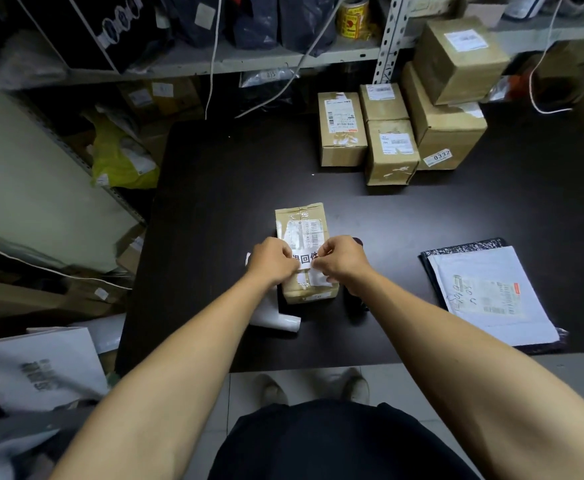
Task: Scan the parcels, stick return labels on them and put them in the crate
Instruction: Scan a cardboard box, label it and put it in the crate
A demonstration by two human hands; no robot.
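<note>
A small brown cardboard parcel (302, 220) lies in the middle of the black table (221, 188), with a white shipping label on top. Over its near half I hold a white return label (305, 260) with black characters. My left hand (271, 259) pinches the label's left end and my right hand (344, 259) pinches its right end. A curled strip of white label backing (276, 318) lies on the table under my left forearm. A dark object (354, 303), partly hidden by my right wrist, lies just right of the parcel.
Several brown boxes (390, 150) are stacked at the table's far right. A white mailer bag (491, 296) lies on a dark one at the right. Shelves with bags and parcels stand behind and to the left. A roll of yellow stickers (352, 17) sits on the shelf.
</note>
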